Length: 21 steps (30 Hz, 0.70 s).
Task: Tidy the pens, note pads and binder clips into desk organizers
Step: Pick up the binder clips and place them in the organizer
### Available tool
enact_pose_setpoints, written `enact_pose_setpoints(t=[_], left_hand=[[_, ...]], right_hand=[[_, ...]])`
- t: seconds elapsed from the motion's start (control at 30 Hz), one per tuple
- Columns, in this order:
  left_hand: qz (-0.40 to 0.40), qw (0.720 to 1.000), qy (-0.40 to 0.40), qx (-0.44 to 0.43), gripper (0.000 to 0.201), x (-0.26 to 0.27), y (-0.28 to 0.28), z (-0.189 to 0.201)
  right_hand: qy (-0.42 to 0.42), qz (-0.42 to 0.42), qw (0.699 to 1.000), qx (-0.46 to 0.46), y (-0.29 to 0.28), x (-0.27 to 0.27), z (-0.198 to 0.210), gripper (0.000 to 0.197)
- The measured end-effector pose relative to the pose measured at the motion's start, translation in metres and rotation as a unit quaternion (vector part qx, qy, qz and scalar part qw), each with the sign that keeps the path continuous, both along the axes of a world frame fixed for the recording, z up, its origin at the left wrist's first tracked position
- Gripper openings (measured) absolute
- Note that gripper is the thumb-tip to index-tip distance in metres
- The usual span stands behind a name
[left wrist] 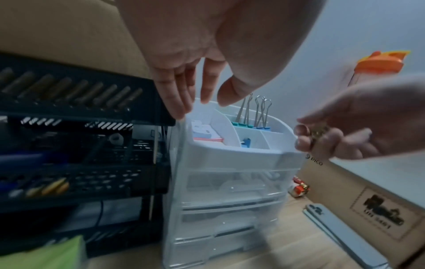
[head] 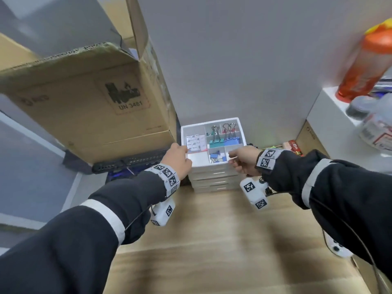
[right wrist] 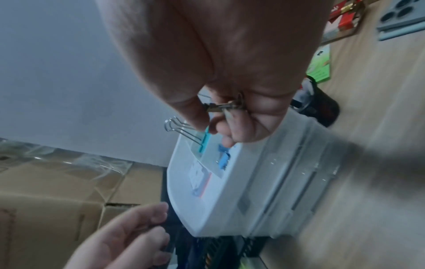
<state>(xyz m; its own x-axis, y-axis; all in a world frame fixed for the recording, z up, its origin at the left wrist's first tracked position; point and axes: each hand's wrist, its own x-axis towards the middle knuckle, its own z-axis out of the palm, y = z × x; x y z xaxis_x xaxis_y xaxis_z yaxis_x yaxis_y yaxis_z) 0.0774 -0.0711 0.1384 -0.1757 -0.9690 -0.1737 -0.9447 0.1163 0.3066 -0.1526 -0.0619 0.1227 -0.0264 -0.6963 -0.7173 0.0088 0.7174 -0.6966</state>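
Observation:
A white drawer organizer (head: 241,132) (left wrist: 241,158) (right wrist: 253,191) stands against the wall, its top tray split into compartments. Note pads (head: 195,143) (left wrist: 202,132) lie in the left one. Large teal and blue binder clips (head: 222,139) (left wrist: 253,116) (right wrist: 184,132) stand at the back, and small blue clips (head: 215,157) (left wrist: 246,142) lie in the front middle. My left hand (head: 186,152) (left wrist: 200,102) touches the tray's front left corner with straight fingers. My right hand (head: 230,155) (left wrist: 308,134) (right wrist: 214,116) pinches a small brass-coloured clip (left wrist: 318,131) (right wrist: 220,106) just above the tray's front right compartment.
A big cardboard box (head: 95,102) sits on a black mesh tray rack (head: 131,161) (left wrist: 80,127) right beside the organizer's left side. An orange bottle (head: 364,64) stands on a white box (head: 331,115) at right. A phone (head: 337,249) lies on the wooden desk (head: 212,240). A green pad (left wrist: 46,254) is near.

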Motion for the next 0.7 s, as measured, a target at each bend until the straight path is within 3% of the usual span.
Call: enact_pose_setpoints(t=[0.07, 0.13, 0.2, 0.27, 0.33, 0.37, 0.47, 0.53, 0.7], left_hand=[[-0.012, 0.999, -0.045, 0.005, 0.029, 0.001, -0.001, 0.001], [-0.025, 0.997, -0.068, 0.017, 0.030, -0.001, 0.002, -0.002], [-0.026, 0.996, -0.078, 0.032, 0.035, -0.004, 0.007, -0.009], [-0.020, 0.995, -0.081, 0.046, 0.040, -0.007, 0.011, -0.015], [-0.016, 0.995, -0.085, 0.046, 0.042, -0.010, 0.013, -0.017], [-0.017, 0.995, -0.088, 0.045, 0.042, -0.011, 0.013, -0.016], [-0.022, 0.993, -0.108, 0.046, 0.038, -0.013, 0.011, -0.009], [-0.023, 0.992, -0.119, 0.046, 0.036, -0.014, 0.009, -0.007], [-0.007, 0.990, -0.133, 0.048, 0.047, -0.020, 0.014, -0.011]], right_hand=[[0.082, 0.010, 0.996, -0.034, -0.014, -0.003, 0.004, 0.015], [0.215, 0.058, 0.971, -0.090, -0.025, -0.008, 0.005, 0.027], [0.291, 0.107, 0.944, -0.112, -0.032, -0.009, 0.002, 0.032], [0.336, 0.155, 0.923, -0.107, -0.035, -0.005, 0.003, 0.028], [0.384, 0.206, 0.896, -0.083, -0.033, 0.002, 0.010, 0.009], [0.408, 0.221, 0.882, -0.079, -0.035, 0.004, 0.008, 0.012], [0.449, 0.246, 0.856, -0.076, -0.040, 0.007, 0.009, 0.015], [0.439, 0.240, 0.862, -0.077, -0.042, 0.008, 0.008, 0.006], [0.408, 0.212, 0.884, -0.082, -0.039, 0.006, 0.007, 0.034]])
